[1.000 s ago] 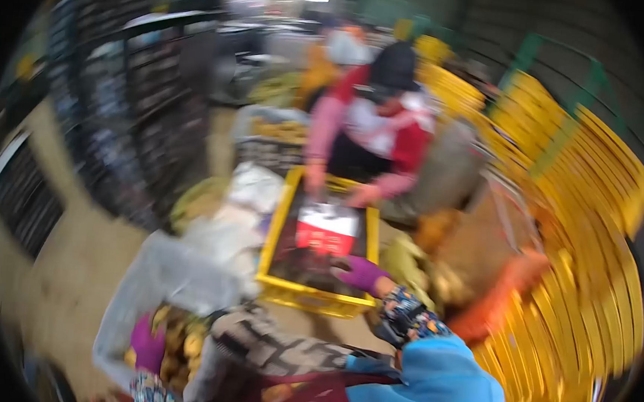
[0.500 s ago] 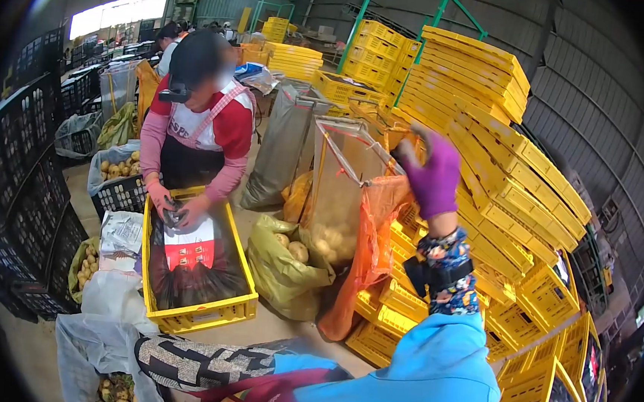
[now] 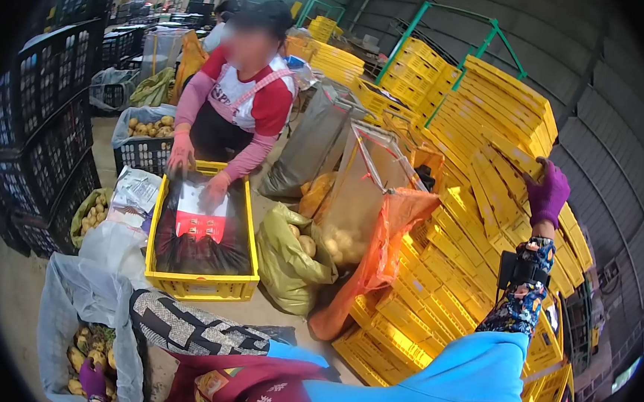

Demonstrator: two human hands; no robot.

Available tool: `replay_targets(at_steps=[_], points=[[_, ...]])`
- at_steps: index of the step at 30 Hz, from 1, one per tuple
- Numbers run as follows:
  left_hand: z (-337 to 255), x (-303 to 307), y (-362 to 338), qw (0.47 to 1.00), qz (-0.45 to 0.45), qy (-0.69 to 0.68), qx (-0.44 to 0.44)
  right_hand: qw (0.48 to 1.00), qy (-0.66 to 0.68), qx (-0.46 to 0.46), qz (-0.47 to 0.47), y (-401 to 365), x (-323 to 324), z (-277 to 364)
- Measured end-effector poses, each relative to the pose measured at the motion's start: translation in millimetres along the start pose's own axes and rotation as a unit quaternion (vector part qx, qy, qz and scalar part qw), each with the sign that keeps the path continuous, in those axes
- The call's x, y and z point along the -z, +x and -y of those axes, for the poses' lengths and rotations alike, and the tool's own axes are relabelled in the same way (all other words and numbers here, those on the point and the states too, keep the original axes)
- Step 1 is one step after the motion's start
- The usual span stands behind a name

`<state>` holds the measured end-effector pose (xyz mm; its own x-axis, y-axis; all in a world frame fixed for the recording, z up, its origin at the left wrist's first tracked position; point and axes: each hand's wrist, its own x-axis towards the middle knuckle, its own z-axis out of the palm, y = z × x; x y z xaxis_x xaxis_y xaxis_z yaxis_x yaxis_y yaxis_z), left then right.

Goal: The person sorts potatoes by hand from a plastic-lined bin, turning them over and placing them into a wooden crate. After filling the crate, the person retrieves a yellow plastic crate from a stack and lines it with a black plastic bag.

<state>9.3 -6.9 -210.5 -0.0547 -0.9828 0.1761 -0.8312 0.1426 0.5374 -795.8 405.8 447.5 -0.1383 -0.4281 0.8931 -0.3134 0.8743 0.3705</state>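
My right hand [image 3: 547,193], in a purple glove, has its fingers curled over the corner of a yellow folded crate [image 3: 510,153] on the leaning stack. In the lower left, my left hand [image 3: 93,381], also purple-gloved, is partly cut off by the frame. Its visible fingers look stretched out against potatoes [image 3: 97,346] in a bag-lined container [image 3: 80,289]. In front of me stands a yellow crate [image 3: 200,288] with a dark liner and a red and white printed sheet [image 3: 201,226]. A co-worker's pink-gloved hands [image 3: 216,191] rest on the liner and sheet.
Black crates [image 3: 46,144] are stacked on the left. Potatoes show in a green sack [image 3: 287,269] and a clear bag [image 3: 355,203], beside an orange mesh bag [image 3: 378,250]. Stacked yellow crates [image 3: 436,284] fill the right side. The co-worker [image 3: 243,95] faces me across the crate.
My right hand has moved right and down from mid-air to the folded crate. My left hand has come into view at the potatoes. The co-worker's hands have spread apart over the liner.
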Motion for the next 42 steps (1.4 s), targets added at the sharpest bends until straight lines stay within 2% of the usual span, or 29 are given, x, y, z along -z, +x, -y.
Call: replay_targets(at_steps=[5,7,10,14,18,20,23,24,26,28,30,31,32,33,34,35,36,37,38,39,41,42], points=[[-22,16,8,1.0,0.009,-0.018,0.02,0.988,0.041,0.081,-0.125,25,13,75],[-41,29,3,0.999,0.018,0.003,0.03,0.986,0.07,0.075,-0.13,37,28,124],[-17,18,3,0.999,-0.035,0.018,-0.007,0.981,0.068,0.083,-0.161,44,45,181],[-7,13,5,0.997,-0.066,0.038,0.002,0.976,0.081,0.085,-0.185,43,67,233],[-41,35,14,1.0,0.006,0.0,0.019,0.961,0.168,0.144,-0.167,30,83,272],[-38,31,17,1.0,0.005,-0.002,0.012,0.955,0.2,0.163,-0.144,15,91,290],[-41,25,29,0.998,-0.052,0.01,-0.031,0.946,0.237,0.2,-0.093,-13,96,314],[-48,29,35,0.997,-0.061,-0.042,-0.024,0.943,0.246,0.213,-0.071,-23,95,319],[-109,53,57,0.986,-0.081,-0.144,-0.013,0.937,0.265,0.225,-0.049,-35,93,328],[-205,89,70,0.949,-0.144,-0.269,-0.077,0.936,0.277,0.217,-0.033,-47,96,335],[-281,97,87,0.922,-0.121,-0.349,-0.118,0.928,0.305,0.214,-0.017,-62,100,341],[-329,97,95,0.866,-0.055,-0.483,-0.116,0.924,0.32,0.206,-0.038,-73,98,345],[-395,121,87,0.852,0.068,-0.518,-0.04,0.926,0.328,0.185,-0.036,-82,100,349],[-435,115,85,0.774,0.181,-0.592,-0.131,0.927,0.337,0.163,-0.033,-93,101,354],[-473,101,86,0.709,0.3,-0.631,-0.098,0.92,0.357,0.163,-0.014,-104,98,359],[-508,89,81,0.656,0.387,-0.637,-0.121,0.912,0.377,0.162,0.004,-117,93,363],[-543,75,77,0.627,0.462,-0.616,-0.119,0.912,0.376,0.164,0.024,-130,93,368],[-571,52,73,0.572,0.514,-0.628,-0.115,0.902,0.394,0.167,0.053,-146,90,371],[-592,21,69,0.536,0.531,-0.646,-0.113,0.868,0.457,0.177,0.077,-147,96,363],[-614,16,61,0.536,0.519,-0.655,-0.12,0.828,0.518,0.188,0.102,-143,108,351],[-642,29,46,0.57,0.522,-0.623,-0.119,0.821,0.53,0.166,0.133,-130,117,299],[-648,29,43,0.567,0.54,-0.617,-0.079,0.848,0.496,0.132,0.136,-121,118,267]])
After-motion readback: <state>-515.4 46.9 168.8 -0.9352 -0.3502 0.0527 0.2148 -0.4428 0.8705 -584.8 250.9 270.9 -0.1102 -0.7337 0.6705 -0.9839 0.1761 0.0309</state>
